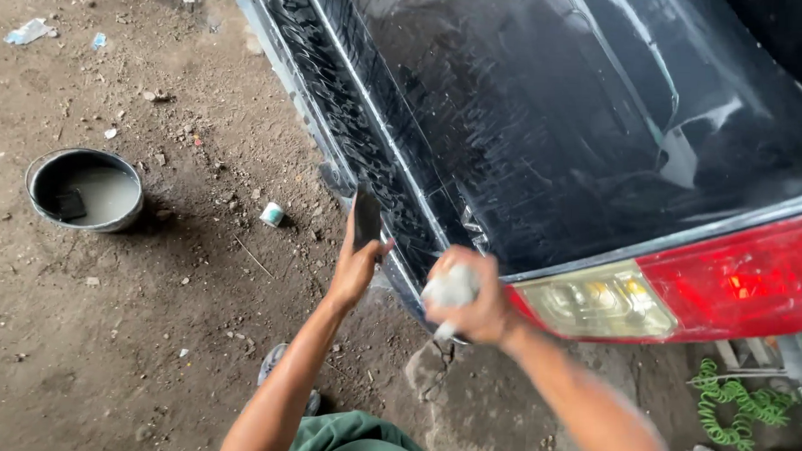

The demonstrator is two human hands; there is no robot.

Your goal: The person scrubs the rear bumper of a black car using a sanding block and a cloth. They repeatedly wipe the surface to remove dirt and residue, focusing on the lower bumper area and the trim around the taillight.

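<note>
A black car body panel [547, 124], wet and streaked, fills the upper right. My left hand [357, 264] holds a dark flat sheet, likely sandpaper [366, 217], against the panel's lower edge trim [368, 153]. My right hand [470, 295] is closed around a wet white cloth or sponge [449, 289], pressed at the corner of the panel just left of the tail light [683, 293]. The light is red with a clear yellowish section.
A dark round basin [84, 188] with murky water and a dark block in it sits on the dirt ground at left. A small white cup [272, 214] lies nearby. A green coiled hose [737, 406] lies at lower right. My foot [276, 372] stands below.
</note>
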